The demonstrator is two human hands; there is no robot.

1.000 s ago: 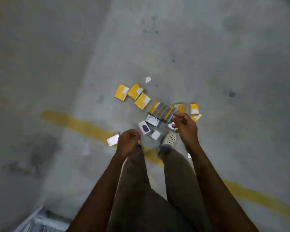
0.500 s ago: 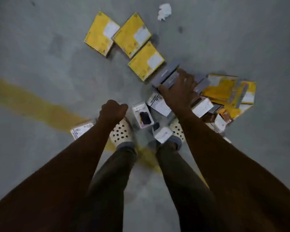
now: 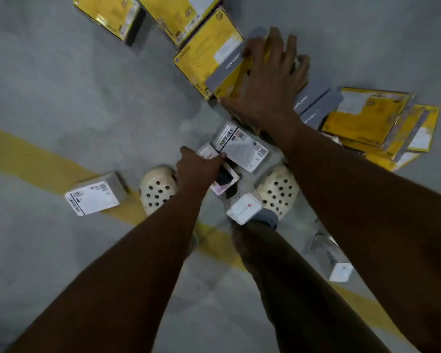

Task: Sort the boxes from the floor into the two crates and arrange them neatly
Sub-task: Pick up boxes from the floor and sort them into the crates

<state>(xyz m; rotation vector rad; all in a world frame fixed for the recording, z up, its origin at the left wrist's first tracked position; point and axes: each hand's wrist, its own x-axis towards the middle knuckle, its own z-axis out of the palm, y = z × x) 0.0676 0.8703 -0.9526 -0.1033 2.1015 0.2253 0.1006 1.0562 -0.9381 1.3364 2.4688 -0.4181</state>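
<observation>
1. Bends over a grey concrete floor (image 3: 61, 72) crossed by a yellow painted line (image 3: 31, 159), with cream clogs (image 3: 158, 189) planted on that line.
2. Lays the right hand (image 3: 267, 82) open, fingers straight and spread, palm down over a row of grey-edged boxes (image 3: 313, 98) standing on edge; hard to tell how firmly pressed.
3. Curls the left hand (image 3: 199, 166) round a small white box marked 20K (image 3: 209, 152) between the clogs, thumb on one side and fingers on the other.
4. Shows a white Portronics box (image 3: 239, 146) just beyond that one, overlapping it.
5. Shows three yellow boxes (image 3: 204, 54) lying flat at the top of the view, the nearest touching the grey-edged row.
6. Shows a loose yellow pile (image 3: 367, 115) to the right of the row, its boxes overlapping.
7. Finds another white box (image 3: 94, 197) lying on the yellow line, left of the left clog and apart from the rest.
8. Finds a red-logo white box (image 3: 243, 207) against the right clog.
9. Finds a pale box (image 3: 334, 261) lower right, just beside the right forearm.
</observation>
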